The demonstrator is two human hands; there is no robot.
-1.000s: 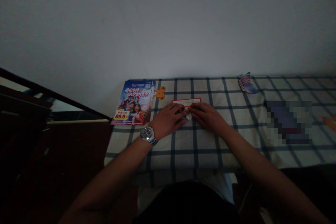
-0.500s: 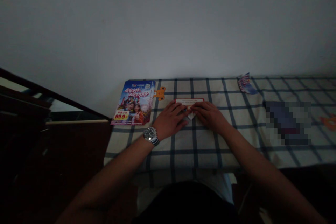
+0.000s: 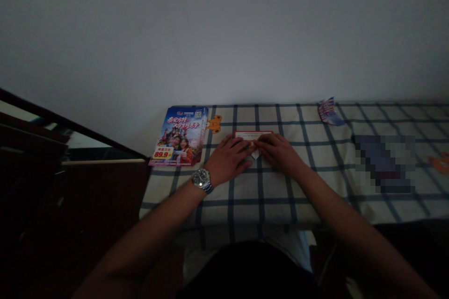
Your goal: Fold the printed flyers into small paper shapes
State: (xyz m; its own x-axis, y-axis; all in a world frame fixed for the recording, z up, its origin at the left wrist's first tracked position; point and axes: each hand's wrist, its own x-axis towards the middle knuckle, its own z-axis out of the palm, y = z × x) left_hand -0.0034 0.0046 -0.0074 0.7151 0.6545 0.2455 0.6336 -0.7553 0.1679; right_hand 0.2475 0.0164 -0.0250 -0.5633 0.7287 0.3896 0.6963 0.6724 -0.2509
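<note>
Red-edged, partly folded paper (image 3: 253, 135) lies on a checked cloth (image 3: 243, 201), straight ahead of the person. Palm down, the left hand (image 3: 229, 161) rests on its near side, fingers loosely spread, thumb apart; a metal watch (image 3: 201, 179) circles the wrist. The right hand (image 3: 280, 154) angles in opposite, fingers bent close together at the paper; whether they pinch it cannot be told. Left of both lies a stack of blue leaflets (image 3: 180, 135); farther right, a curled printed scrap (image 3: 330, 112).
</note>
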